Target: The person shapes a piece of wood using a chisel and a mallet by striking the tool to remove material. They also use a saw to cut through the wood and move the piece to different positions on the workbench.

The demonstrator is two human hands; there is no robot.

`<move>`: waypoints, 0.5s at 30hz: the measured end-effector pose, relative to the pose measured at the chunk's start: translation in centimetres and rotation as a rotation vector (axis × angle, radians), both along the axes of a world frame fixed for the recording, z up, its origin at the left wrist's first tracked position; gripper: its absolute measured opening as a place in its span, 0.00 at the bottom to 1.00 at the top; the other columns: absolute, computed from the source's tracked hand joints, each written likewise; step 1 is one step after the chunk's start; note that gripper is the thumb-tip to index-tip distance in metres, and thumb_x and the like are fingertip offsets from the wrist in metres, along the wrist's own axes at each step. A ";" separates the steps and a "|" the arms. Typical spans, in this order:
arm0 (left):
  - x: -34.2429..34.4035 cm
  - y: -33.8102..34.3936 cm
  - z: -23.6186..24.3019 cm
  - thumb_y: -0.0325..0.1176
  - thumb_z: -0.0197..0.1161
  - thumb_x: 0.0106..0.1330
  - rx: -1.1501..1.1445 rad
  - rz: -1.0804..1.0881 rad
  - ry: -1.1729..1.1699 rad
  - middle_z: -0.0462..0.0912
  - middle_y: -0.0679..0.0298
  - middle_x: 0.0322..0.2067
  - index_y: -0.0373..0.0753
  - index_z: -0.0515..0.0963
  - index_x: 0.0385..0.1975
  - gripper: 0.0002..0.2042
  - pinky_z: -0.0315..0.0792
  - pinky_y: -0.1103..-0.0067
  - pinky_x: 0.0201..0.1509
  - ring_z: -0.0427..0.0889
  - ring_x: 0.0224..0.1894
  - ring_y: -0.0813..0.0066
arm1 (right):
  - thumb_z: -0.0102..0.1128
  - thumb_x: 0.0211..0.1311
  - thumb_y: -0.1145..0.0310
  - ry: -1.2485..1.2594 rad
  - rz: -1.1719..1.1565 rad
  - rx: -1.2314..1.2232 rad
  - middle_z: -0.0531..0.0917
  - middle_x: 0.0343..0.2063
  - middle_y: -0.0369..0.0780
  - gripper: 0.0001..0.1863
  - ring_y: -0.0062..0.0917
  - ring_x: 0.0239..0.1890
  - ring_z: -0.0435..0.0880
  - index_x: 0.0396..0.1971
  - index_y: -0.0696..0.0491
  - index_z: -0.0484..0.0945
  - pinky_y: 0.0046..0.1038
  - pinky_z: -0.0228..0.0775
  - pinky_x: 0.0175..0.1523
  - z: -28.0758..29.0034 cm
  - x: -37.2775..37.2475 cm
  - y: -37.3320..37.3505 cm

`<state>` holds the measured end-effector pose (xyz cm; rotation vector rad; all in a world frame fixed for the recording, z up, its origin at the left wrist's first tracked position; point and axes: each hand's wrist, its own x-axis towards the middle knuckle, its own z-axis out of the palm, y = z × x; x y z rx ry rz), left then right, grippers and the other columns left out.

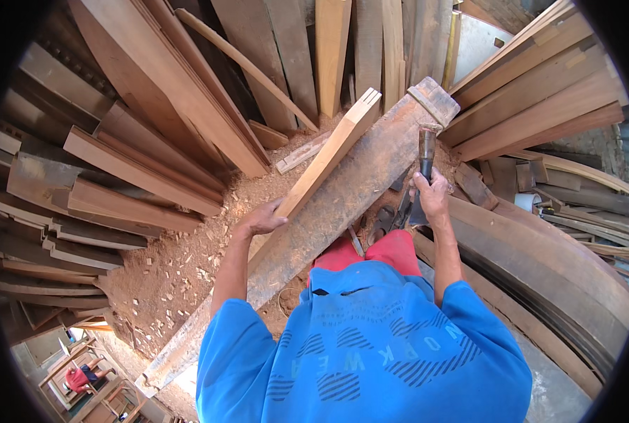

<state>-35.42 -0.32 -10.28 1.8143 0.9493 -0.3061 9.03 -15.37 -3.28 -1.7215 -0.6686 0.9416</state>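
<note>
My left hand [261, 217] grips a long, pale timber piece [325, 158] with slots cut in its upper end. The piece lies slanted along a worn, dusty wooden beam [381, 166] in front of me. My right hand [432, 189] is closed round a dark hand tool [426, 148] with a cylindrical upper end, held upright near the beam's far right end; its lower part is partly hidden by my fingers. A slim tool [356, 242] sits below the beam near my red-clad legs.
Stacked planks [138, 190] crowd the left and back, more [526, 92] the right, with curved boards [540, 261] beside me. Wood chips and sawdust [159, 282] cover the ground at left. A person in red [78, 378] is among wooden frames at lower left.
</note>
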 end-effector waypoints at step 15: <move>1.5 -4.2 1.7 0.37 0.68 0.66 0.413 -0.073 0.126 0.82 0.43 0.56 0.52 0.44 0.82 0.48 0.74 0.57 0.66 0.80 0.59 0.40 | 0.61 0.72 0.69 -0.001 0.110 0.028 0.84 0.29 0.38 0.08 0.18 0.25 0.82 0.39 0.59 0.79 0.24 0.78 0.31 0.1 -2.2 -0.5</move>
